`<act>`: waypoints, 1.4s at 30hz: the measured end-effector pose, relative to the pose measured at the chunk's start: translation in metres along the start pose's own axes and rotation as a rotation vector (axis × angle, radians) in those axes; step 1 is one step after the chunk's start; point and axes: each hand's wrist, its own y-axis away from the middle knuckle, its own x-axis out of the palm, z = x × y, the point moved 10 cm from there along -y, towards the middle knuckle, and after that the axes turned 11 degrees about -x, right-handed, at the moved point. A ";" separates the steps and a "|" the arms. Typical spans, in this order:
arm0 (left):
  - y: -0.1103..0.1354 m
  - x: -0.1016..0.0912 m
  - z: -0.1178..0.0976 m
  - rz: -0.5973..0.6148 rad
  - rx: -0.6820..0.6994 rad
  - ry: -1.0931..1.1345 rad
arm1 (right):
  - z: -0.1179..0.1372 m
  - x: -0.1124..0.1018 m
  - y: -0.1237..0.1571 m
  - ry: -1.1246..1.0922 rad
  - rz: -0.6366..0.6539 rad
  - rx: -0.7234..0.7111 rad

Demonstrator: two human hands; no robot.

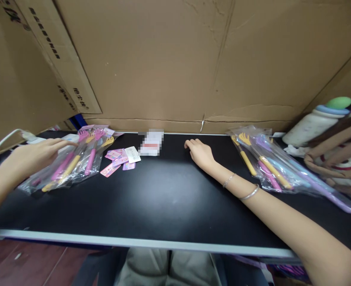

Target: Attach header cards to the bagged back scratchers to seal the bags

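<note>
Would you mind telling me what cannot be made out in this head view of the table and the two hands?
- Blurred card: its face is smeared, nothing legible.
- Small tags: print too small.
- Left pile of bagged back scratchers: the left hand covers part, glare hides the count.
- Right pile: handle ends run under a bag, itself cut by the right edge.
- Right hand: palm down, underside hidden.

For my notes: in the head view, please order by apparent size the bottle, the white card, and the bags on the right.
1. bags on the right
2. bottle
3. white card
</note>
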 end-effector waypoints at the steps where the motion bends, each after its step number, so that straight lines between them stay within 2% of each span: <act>1: -0.002 0.007 -0.004 0.074 0.007 -0.128 | 0.000 0.000 0.000 0.003 0.006 -0.002; 3: -0.007 0.002 -0.016 0.070 -0.025 -0.268 | 0.001 0.001 0.000 0.006 0.014 -0.002; 5: -0.014 -0.006 -0.046 0.029 0.007 -0.266 | 0.000 0.001 0.000 0.006 0.016 0.004; 8: -0.024 -0.010 -0.119 -0.028 0.185 -0.138 | 0.000 0.001 -0.001 0.012 0.014 0.005; 11: -0.032 0.003 -0.199 0.013 0.405 0.008 | 0.000 0.001 -0.001 0.022 0.015 0.003; 14: -0.033 0.010 -0.269 -0.038 0.562 0.131 | 0.000 0.002 0.000 0.030 0.018 0.005; 17: -0.021 0.019 -0.330 -0.045 0.736 0.172 | 0.000 0.002 0.000 0.028 0.020 0.002; 19: -0.011 0.022 -0.357 -0.054 0.815 0.190 | 0.000 0.002 -0.001 0.022 0.020 0.006; 22: -0.009 0.024 -0.370 -0.060 0.783 0.259 | -0.001 0.003 -0.001 0.022 0.026 0.012; 28: -0.019 0.033 -0.351 0.067 0.638 0.491 | 0.002 0.002 -0.001 0.040 0.043 -0.009; 33: -0.019 0.034 -0.350 0.091 0.633 0.529 | -0.003 0.001 0.002 0.067 0.052 0.017; 37: -0.018 0.033 -0.351 0.085 0.641 0.512 | -0.005 0.000 0.002 -0.031 0.093 -0.075; 39: -0.018 0.033 -0.350 0.083 0.640 0.505 | -0.018 -0.002 0.002 -0.093 0.134 -0.036; 40: -0.018 0.033 -0.350 0.084 0.639 0.504 | -0.033 -0.005 0.003 -0.099 0.147 0.043; 42: -0.018 0.033 -0.350 0.090 0.635 0.505 | -0.074 -0.023 0.011 -0.030 0.088 0.271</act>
